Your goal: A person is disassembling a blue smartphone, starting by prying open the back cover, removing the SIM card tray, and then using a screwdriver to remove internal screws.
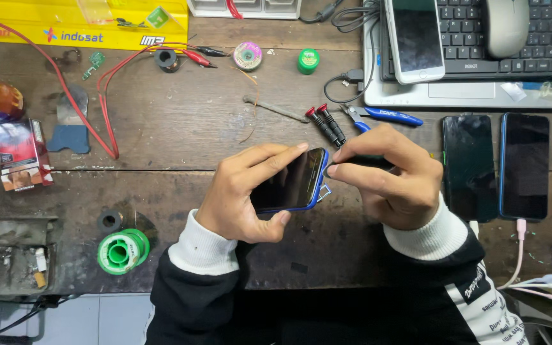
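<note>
Here, left hand (244,195) grips blue-edged phone (289,182); yellow banner (78,24) top-left.

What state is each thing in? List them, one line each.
Blue-edged phone: screen dark, held on edge, small tray out at its side.
Left hand: gripping the phone.
Right hand: pinching at the phone's edge.
White phone: screen dark, lying on keyboard.
Two phones: screens dark, flat.

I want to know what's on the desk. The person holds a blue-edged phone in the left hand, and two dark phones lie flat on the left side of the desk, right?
Not quite. The left hand does hold the blue-edged phone, but the two dark phones lie flat on the right side of the desk, past the right hand. The head view shows it.
</note>
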